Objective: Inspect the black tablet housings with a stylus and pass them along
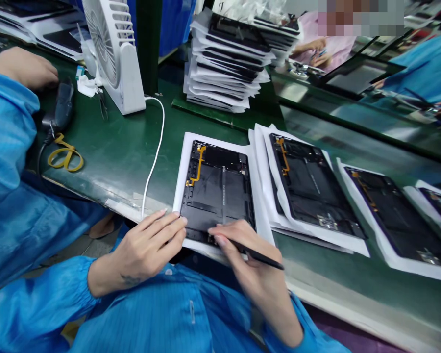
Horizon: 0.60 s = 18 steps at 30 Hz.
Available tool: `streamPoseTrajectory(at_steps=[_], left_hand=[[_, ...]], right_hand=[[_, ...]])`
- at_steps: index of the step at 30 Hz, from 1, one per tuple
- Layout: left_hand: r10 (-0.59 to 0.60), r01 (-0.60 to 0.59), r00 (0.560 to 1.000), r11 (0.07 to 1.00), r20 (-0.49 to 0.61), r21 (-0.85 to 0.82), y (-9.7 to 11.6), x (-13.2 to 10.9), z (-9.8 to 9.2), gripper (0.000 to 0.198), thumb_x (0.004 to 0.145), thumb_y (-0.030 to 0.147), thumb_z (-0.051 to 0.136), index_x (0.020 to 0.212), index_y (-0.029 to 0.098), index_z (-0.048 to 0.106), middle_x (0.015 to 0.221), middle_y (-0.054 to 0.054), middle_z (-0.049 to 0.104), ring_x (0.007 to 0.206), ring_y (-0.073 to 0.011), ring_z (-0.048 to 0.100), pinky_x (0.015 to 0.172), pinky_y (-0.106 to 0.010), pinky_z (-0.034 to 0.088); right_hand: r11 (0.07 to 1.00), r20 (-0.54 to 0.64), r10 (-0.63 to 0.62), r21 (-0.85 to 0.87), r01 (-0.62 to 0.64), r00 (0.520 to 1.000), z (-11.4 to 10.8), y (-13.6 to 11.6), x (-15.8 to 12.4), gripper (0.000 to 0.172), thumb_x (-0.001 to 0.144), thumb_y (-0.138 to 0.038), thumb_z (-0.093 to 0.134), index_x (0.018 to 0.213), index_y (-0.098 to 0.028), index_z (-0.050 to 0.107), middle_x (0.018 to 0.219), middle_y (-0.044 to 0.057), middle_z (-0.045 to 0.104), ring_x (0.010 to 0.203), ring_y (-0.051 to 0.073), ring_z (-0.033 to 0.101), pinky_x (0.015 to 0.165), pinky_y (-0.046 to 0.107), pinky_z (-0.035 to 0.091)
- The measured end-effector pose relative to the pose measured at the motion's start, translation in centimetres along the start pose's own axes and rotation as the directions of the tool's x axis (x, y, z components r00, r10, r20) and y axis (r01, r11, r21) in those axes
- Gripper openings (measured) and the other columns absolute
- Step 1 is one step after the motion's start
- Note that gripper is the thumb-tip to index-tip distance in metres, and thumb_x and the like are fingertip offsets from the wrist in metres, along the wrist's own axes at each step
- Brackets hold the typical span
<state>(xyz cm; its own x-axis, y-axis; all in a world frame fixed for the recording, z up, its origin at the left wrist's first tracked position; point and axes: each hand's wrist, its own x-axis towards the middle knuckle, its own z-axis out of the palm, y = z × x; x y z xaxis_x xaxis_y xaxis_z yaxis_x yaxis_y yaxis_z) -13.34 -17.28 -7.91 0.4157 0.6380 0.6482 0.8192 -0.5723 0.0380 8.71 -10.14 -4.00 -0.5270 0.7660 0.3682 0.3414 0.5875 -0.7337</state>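
A black tablet back housing [238, 193] with an orange flex cable [199, 169] along its left side lies on a white sheet [181, 169] at the table's front edge. My left hand [147, 247] rests with fingers stretched out against the housing's lower left edge. In my right hand [248, 250] is a pair of slim black tweezers [259, 256], its rear end pointing right. The fingertips sit over the housing's lower edge, near a small metallic part [211, 239]. My fingers partly hide that part and the tweezers' tips.
More tablet housings [316, 186] on white sheets extend rightward. Behind stands a tall stack of housings and sheets [228, 63]. A white fan [112, 54] with a white cable [158, 152] stands left of it. Nearby are yellow bands [66, 154] and a co-worker's hand [25, 68].
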Motion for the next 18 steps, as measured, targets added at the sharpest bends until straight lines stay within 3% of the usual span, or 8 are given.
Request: streamPoseTrajectory(at_steps=[4,9,14,18], left_hand=[[-0.007,0.007,1.0,0.998,-0.003,0.065,0.4,1.2,-0.4,0.034,0.099,0.003,0.038,0.1,0.01,0.072,0.114,-0.012,0.075,0.105,-0.0241,0.071,0.092,-0.037,0.054],[0.021,-0.022,1.0,0.994,0.009,0.106,0.7,2.3,0.3,0.026,0.101,0.011,0.049,0.114,0.013,0.071,0.104,-0.008,0.075,0.1,-0.0225,0.069,0.087,-0.035,0.047],[0.061,-0.069,0.996,0.99,0.061,0.126,1.0,2.2,1.3,0.026,0.099,0.015,0.055,0.123,0.011,0.067,0.108,-0.012,0.072,0.103,-0.0254,0.067,0.09,-0.038,0.046],[0.051,-0.057,0.997,0.992,0.059,0.109,1.2,2.5,0.8,0.023,0.1,0.014,0.051,0.116,0.011,0.068,0.101,-0.011,0.072,0.098,-0.0243,0.067,0.083,-0.037,0.046]], right_hand=[[0.999,-0.042,-0.006,-0.049,0.004,0.999,-0.9,0.1,-1.2,0.014,0.094,-0.012,0.062,0.094,-0.022,0.073,0.085,0.004,0.074,0.082,0.02,0.07,0.076,0.033,0.058],[0.986,-0.049,-0.116,-0.123,0.109,0.992,-0.3,-0.4,-1.8,0.023,0.093,-0.005,0.058,0.103,-0.023,0.07,0.09,0.004,0.074,0.085,0.02,0.07,0.085,0.038,0.059],[0.936,0.079,-0.225,-0.261,0.237,0.971,-0.2,-0.3,-2.5,0.029,0.093,-0.006,0.057,0.116,-0.02,0.068,0.091,0.007,0.074,0.086,0.022,0.069,0.085,0.041,0.061],[0.891,0.169,-0.296,-0.306,0.335,0.94,-0.3,-0.3,-2.8,0.029,0.093,-0.006,0.057,0.119,-0.017,0.067,0.09,0.008,0.074,0.085,0.021,0.07,0.09,0.043,0.06]])
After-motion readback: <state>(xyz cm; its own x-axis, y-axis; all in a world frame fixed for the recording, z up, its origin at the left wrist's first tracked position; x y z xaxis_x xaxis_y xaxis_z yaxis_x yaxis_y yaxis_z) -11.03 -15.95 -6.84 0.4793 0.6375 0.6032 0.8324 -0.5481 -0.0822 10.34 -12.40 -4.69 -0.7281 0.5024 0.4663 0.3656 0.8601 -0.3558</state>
